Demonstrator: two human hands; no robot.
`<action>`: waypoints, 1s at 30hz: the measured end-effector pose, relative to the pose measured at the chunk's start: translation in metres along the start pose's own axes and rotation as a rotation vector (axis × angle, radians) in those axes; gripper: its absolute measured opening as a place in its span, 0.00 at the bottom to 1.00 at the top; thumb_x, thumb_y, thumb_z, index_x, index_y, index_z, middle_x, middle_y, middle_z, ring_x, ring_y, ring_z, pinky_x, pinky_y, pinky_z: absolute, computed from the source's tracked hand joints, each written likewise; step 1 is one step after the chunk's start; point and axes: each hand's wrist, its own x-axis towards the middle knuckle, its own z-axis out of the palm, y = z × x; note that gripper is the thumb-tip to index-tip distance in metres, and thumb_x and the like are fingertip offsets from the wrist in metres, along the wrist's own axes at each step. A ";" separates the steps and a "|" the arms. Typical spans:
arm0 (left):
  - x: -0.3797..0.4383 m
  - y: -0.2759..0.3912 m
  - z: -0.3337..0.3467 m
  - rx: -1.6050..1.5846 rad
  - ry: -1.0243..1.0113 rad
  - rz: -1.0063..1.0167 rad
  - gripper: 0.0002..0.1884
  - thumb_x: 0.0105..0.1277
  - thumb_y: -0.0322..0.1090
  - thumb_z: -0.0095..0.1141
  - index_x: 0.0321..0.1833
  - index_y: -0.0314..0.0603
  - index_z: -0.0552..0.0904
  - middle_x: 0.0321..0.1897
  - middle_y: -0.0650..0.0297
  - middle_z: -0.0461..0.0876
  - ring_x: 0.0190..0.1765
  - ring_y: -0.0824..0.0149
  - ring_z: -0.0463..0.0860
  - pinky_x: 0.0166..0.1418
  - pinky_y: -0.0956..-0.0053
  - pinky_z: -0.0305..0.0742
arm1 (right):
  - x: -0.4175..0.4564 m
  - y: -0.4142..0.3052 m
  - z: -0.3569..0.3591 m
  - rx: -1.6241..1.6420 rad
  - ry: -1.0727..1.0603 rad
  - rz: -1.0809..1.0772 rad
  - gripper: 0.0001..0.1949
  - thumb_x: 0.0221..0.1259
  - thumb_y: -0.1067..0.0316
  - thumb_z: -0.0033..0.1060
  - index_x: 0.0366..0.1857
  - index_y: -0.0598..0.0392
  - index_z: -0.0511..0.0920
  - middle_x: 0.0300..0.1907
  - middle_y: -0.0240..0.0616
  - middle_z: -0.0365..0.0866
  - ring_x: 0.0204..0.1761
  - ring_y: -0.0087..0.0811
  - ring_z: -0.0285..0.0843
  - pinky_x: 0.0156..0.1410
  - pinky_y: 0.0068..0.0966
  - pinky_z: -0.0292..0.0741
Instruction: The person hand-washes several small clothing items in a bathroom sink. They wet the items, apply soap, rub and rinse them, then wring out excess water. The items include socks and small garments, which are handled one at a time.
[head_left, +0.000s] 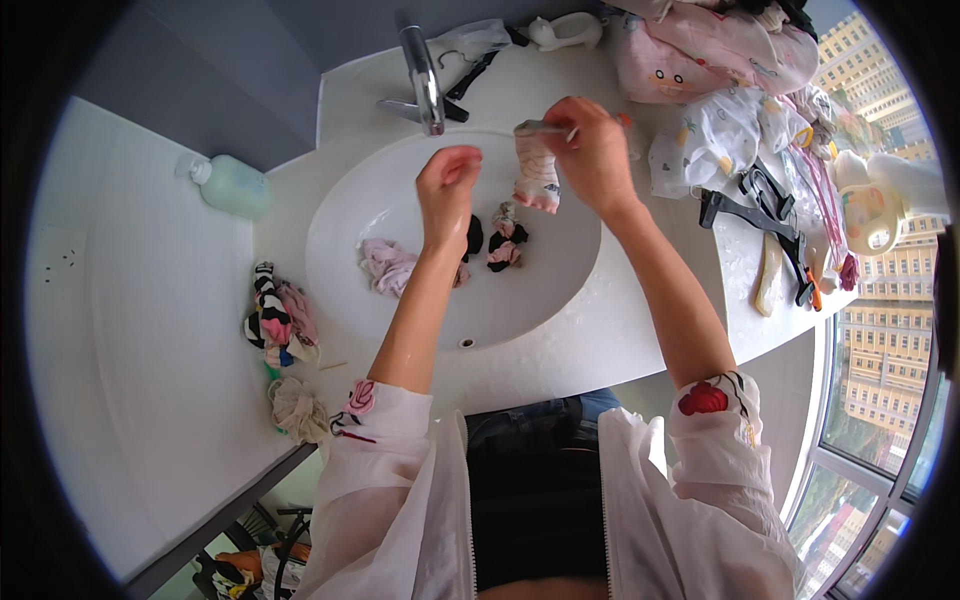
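Observation:
Above the white oval washbasin (559, 296), my right hand (589, 154) pinches a small pale patterned sock (537, 176) by its greyish cuff. The sock hangs down, its pink end lowest. My left hand (448, 191) is to the left of the sock, apart from it, fingers curled with nothing visible in them. Under it in the basin lies a wet pinkish cloth bundle (388, 266). Further right are crumpled black and pink small garments (506, 244), partly hidden by my left wrist. The chrome faucet (426, 86) reaches over the basin's back rim.
A green pump bottle (234, 186) stands at the left. Bunched socks (276, 315) and a beige mesh bundle (298, 409) lie along the left edge. Black hangers (769, 221), a plastic bag (709, 142) and a pink fabric heap (705, 52) crowd the right counter, beside a window.

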 end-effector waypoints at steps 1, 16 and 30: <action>-0.007 -0.004 0.001 -0.121 0.075 -0.144 0.05 0.66 0.28 0.56 0.42 0.35 0.81 0.38 0.62 0.83 0.42 0.72 0.79 0.48 0.76 0.72 | -0.002 0.003 0.004 -0.087 0.041 0.037 0.09 0.49 0.69 0.66 0.34 0.56 0.80 0.36 0.42 0.81 0.41 0.45 0.79 0.46 0.38 0.75; -0.034 -0.045 0.015 -1.055 -0.448 -0.555 0.30 0.75 0.53 0.40 0.74 0.45 0.60 0.74 0.63 0.60 0.79 0.63 0.50 0.77 0.46 0.45 | -0.109 -0.016 -0.027 0.189 -0.031 -0.042 0.12 0.51 0.73 0.67 0.41 0.58 0.79 0.45 0.45 0.79 0.51 0.46 0.76 0.58 0.36 0.73; -0.040 -0.041 0.026 -1.158 -0.577 -0.629 0.38 0.73 0.62 0.35 0.78 0.48 0.49 0.79 0.69 0.47 0.80 0.67 0.42 0.78 0.45 0.35 | -0.233 0.147 -0.192 -0.888 0.389 0.796 0.33 0.59 0.66 0.58 0.71 0.50 0.61 0.57 0.53 0.71 0.59 0.53 0.68 0.64 0.45 0.68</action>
